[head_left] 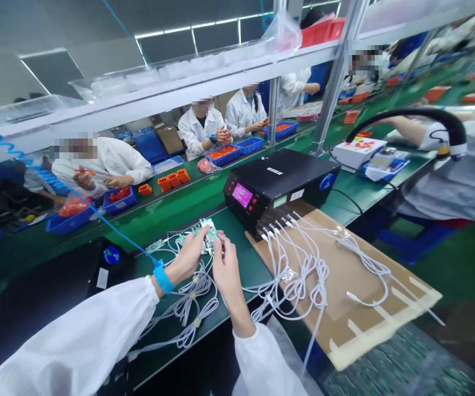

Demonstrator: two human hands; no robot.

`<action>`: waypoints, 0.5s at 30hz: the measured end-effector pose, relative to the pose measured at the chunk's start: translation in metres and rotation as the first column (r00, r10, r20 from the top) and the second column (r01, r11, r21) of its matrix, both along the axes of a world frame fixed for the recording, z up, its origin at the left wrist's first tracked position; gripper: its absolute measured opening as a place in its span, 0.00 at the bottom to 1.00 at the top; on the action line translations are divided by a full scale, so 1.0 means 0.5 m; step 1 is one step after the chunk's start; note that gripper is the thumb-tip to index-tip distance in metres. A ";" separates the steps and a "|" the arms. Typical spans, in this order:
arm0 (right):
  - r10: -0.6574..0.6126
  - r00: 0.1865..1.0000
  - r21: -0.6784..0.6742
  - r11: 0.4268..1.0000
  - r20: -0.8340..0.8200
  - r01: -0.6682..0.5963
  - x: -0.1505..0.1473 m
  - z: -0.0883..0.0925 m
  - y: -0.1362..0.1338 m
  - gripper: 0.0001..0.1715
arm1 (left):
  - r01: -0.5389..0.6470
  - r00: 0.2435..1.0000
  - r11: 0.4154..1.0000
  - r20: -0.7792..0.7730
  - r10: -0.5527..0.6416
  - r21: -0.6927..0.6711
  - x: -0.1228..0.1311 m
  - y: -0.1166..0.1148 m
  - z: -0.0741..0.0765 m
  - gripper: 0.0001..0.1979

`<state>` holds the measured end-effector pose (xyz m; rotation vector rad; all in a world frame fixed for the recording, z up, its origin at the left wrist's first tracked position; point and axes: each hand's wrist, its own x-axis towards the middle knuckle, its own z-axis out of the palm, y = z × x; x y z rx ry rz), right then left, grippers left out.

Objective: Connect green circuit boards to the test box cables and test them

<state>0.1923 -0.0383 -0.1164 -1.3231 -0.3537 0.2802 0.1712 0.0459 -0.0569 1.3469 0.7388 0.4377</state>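
At the left a black case [64, 280] sits beside coiled white cables [186, 336], which are probably limp and apt to snag; just past them, between both hands above the green bench [234, 221], is a small green circuit board [210, 237]. It should be light and stiff, its parts easily knocked (probably not slippery), so the bare edges look the safest hold. The left hand [188, 252], a blue strap [163, 278] round its wrist, reaches in from the lower left, thumb laid over the board and apparently pinching it against fingers hidden beneath. The right hand [226, 265] rises from below, fingers bent, tips at the board's right edge; whether they pinch or merely steady it, I cannot tell. Farther right stands a black box with a lit screen [287, 173].
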 end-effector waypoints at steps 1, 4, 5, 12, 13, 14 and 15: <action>-0.010 0.998 -0.082 0.997 0.056 0.015 0.011 -0.001 -0.005 0.31 | -0.016 1.000 0.998 0.014 0.017 -0.068 0.005 0.012 -0.005 0.16; -0.040 0.977 -0.446 0.885 0.210 0.133 0.039 0.001 -0.018 0.30 | -0.043 0.998 0.983 0.028 0.048 -0.178 0.009 0.044 -0.017 0.12; -0.010 0.969 -0.599 0.785 0.247 0.161 0.049 0.002 -0.019 0.29 | -0.044 0.999 0.983 0.023 0.049 -0.179 0.008 0.052 -0.019 0.11; 0.363 0.930 -0.977 0.213 0.067 -0.013 0.110 -0.016 0.026 0.21 | 0.016 1.000 0.985 -0.018 -0.019 -0.173 0.007 0.077 -0.017 0.15; 0.362 0.930 -0.978 0.209 0.065 -0.013 0.113 -0.019 0.033 0.20 | 0.018 0.999 0.983 -0.033 -0.024 -0.182 0.007 0.077 -0.019 0.15; 0.364 0.929 -0.979 0.202 0.064 -0.012 0.114 -0.022 0.040 0.19 | 0.025 0.998 0.982 -0.044 -0.034 -0.188 0.006 0.078 -0.021 0.15; 0.367 0.928 -0.980 0.197 0.065 -0.009 0.112 -0.023 0.046 0.18 | 0.037 0.998 0.981 -0.047 -0.047 -0.190 0.005 0.078 -0.024 0.15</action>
